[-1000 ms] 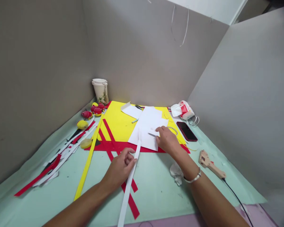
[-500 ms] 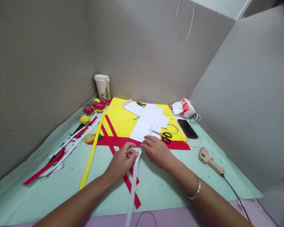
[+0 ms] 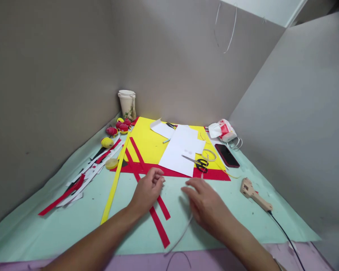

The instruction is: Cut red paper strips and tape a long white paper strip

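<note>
On the pale green table cover (image 3: pixel 135 233), we see the left hand (image 3: pixel 146 191) loosely curled, its grasp free, over two red strips (image 3: pixel 159 228). To its right, the right hand (image 3: pixel 210 206) has its fingers parted; a narrow white strip (image 3: pixel 183 235) runs from near the table's front edge up behind it, and we cannot tell whether it grips this. Just beyond its fingers, we find black-handled scissors (image 3: pixel 202 165) partly over white paper (image 3: pixel 182 145).
</note>
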